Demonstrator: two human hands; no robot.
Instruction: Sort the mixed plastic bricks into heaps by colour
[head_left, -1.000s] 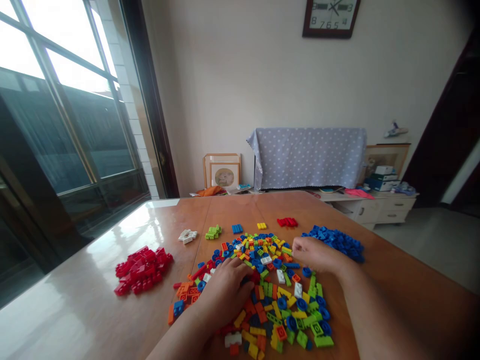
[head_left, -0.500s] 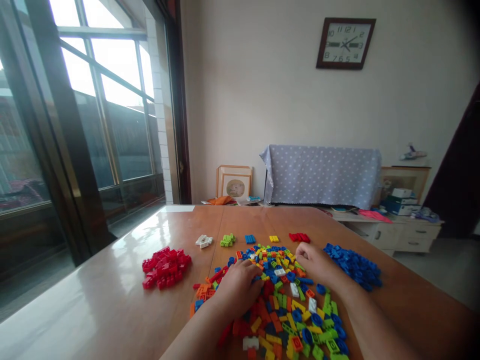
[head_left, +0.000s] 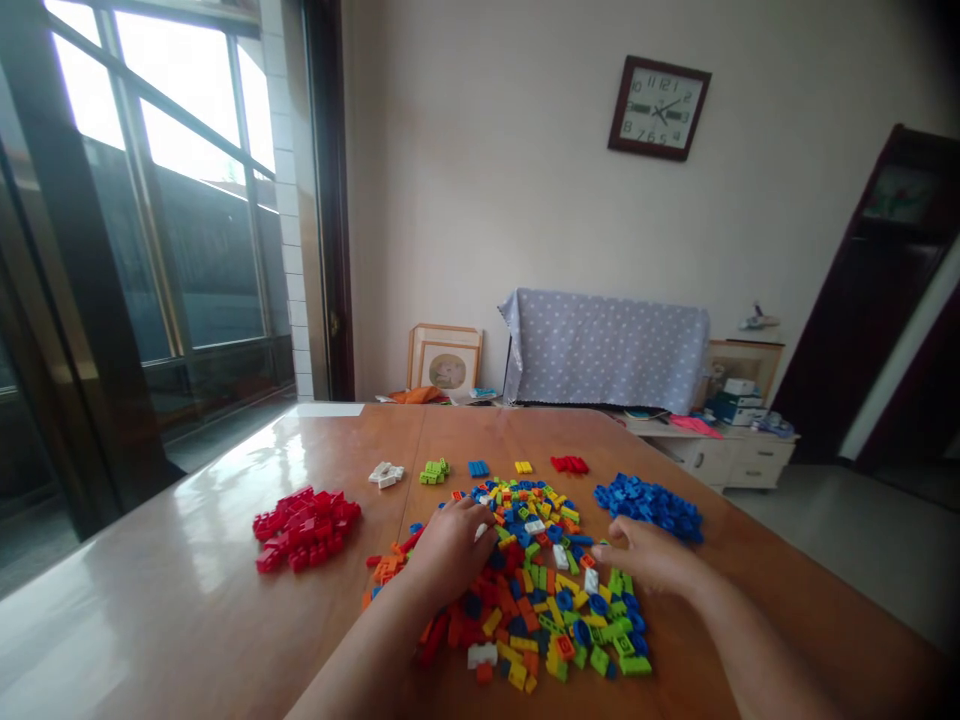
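My left hand [head_left: 456, 548] is over the left side of a mixed pile of toy building bricks [head_left: 532, 600], its fingers curled down among them. A bit of white shows at its fingertips; what the fingers hold is mostly hidden. On the pile's right edge, my right hand [head_left: 651, 556] is open, thumb and forefinger apart, close to a white brick [head_left: 591, 580] and a blue round piece [head_left: 598, 604]. Nothing shows between its fingers.
Red bricks [head_left: 307, 530] are heaped on the left, blue bricks [head_left: 651, 505] on the right. Along the back lie small groups: white [head_left: 386, 475], green [head_left: 434, 472], blue [head_left: 478, 468], yellow [head_left: 523, 467] and red [head_left: 570, 464]. All rest on a wooden table [head_left: 187, 600].
The view has turned to the right, so everything sits further left. My right hand has come back from the far right of the pile toward me, and its fingers have opened. My left hand stays over the pile.
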